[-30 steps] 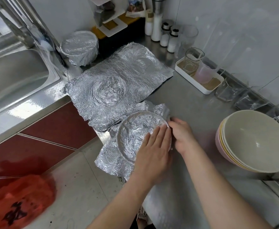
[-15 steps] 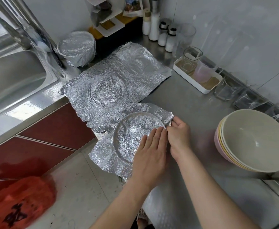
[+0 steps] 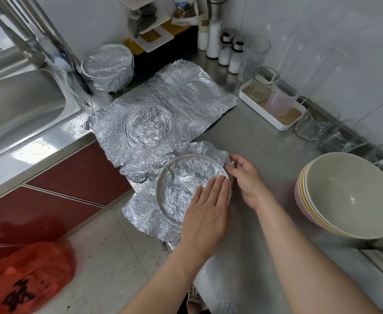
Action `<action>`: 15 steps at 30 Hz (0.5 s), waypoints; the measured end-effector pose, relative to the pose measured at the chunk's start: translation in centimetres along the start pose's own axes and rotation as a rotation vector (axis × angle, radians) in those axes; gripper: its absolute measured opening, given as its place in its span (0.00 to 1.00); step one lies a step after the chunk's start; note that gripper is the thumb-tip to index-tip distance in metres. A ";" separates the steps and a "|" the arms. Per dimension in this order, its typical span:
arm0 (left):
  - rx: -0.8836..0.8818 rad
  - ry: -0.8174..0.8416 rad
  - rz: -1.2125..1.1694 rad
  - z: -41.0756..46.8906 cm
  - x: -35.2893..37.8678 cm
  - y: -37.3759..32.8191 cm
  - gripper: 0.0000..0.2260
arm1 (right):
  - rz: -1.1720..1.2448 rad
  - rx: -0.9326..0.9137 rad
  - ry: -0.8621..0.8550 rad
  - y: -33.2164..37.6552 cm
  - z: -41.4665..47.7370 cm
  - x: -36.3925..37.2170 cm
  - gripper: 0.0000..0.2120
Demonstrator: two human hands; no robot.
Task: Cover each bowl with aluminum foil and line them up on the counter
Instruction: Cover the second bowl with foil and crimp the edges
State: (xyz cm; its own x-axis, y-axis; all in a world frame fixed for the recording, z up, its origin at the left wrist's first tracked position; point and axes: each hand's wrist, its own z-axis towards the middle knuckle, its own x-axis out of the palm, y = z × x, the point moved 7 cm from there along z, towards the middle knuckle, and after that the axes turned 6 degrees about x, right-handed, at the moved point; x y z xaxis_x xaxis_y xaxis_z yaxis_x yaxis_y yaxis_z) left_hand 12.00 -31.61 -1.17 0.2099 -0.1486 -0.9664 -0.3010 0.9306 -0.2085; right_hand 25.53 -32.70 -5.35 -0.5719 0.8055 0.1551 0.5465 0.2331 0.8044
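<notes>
A bowl under a crinkled foil sheet (image 3: 181,177) sits at the counter's front edge, its round rim showing through the foil. My left hand (image 3: 205,209) lies flat with straight fingers on the foil over the bowl's near right side. My right hand (image 3: 246,175) pinches the foil's loose edge at the bowl's right rim. A foil-wrapped bowl (image 3: 107,66) stands at the back by the sink. A stack of bare bowls (image 3: 349,196), grey on top, waits at the right. A large used foil sheet (image 3: 161,112) lies flat behind the bowl.
The steel sink (image 3: 20,105) is at the left. A white tray (image 3: 272,107) with cups, several glasses (image 3: 310,128) and salt shakers (image 3: 229,53) line the back wall. A foil roll (image 3: 217,284) lies near my body. A red bag (image 3: 25,277) is on the floor.
My right hand has slid along the bowl's right rim toward the far side, folding the foil edge. The left hand stays pressed on top. The view has shifted slightly.
</notes>
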 end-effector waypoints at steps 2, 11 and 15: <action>0.008 0.002 -0.011 0.0 0.0 0.1 0.28 | 0.010 0.029 -0.001 -0.1 0.4 0.3 0.11; 0.031 0.036 -0.041 -0.2 -0.1 0.3 0.28 | 0.009 0.021 -0.129 -0.3 0.4 1.0 0.18; 0.041 0.042 -0.039 -0.2 -0.1 0.4 0.30 | 0.050 0.041 -0.030 -0.2 0.3 2.0 0.16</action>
State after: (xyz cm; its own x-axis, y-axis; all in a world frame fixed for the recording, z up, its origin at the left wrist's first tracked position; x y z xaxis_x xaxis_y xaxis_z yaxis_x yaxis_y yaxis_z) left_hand 11.65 -31.33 -1.19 0.1811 -0.1986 -0.9632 -0.2544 0.9366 -0.2409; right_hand 24.45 -30.93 -5.33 -0.5245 0.8328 0.1769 0.5988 0.2132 0.7720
